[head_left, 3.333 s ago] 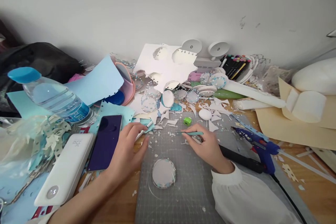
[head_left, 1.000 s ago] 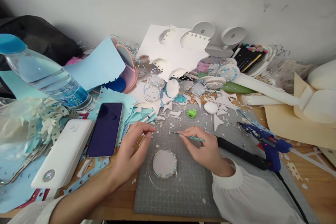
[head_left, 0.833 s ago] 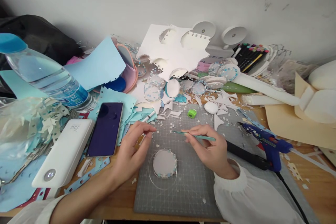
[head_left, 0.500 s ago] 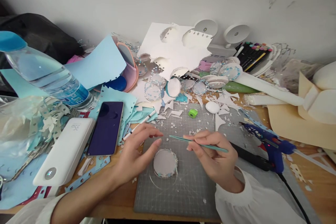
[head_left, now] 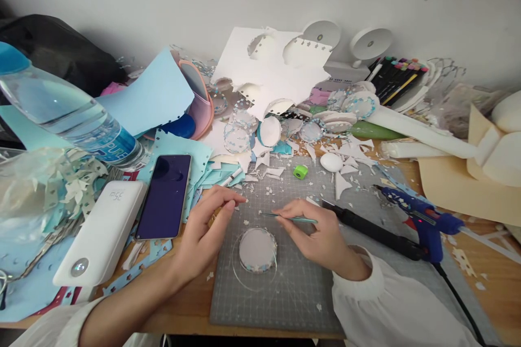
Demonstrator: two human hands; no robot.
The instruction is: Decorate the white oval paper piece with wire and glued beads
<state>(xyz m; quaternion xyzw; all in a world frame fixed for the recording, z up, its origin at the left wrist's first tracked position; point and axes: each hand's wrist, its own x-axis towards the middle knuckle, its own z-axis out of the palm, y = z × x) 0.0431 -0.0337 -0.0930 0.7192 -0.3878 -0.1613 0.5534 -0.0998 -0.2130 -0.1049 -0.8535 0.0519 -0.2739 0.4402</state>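
Observation:
My right hand (head_left: 311, 227) pinches thin teal tweezers (head_left: 299, 219). Their tips point left, low over the grey cutting mat (head_left: 285, 303), beside tiny white paper stars. To the left, my left hand (head_left: 209, 222) hovers at the mat's edge with its fingers stretched forward and nothing visible in them; the thumb lies close to the index finger. Between and just below the hands lies a round white disc (head_left: 258, 250) with small pale blue and white pieces round its rim. A clear thin ring (head_left: 237, 280) lies around the disc's lower left; neither hand touches them.
A blue glue gun (head_left: 427, 222) and a black pen-like tool (head_left: 374, 232) lie at right. A phone (head_left: 165, 195), white power bank (head_left: 100, 233) and water bottle (head_left: 77, 111) stand or lie at left. Paper scraps, decorated discs (head_left: 238, 136) and a green sharpener-like block (head_left: 300, 172) are farther back.
My right hand has moved left and slightly up with the tweezers, their tips now lower by the stars. My left hand has shifted slightly left and up, its thumb nearer the index finger.

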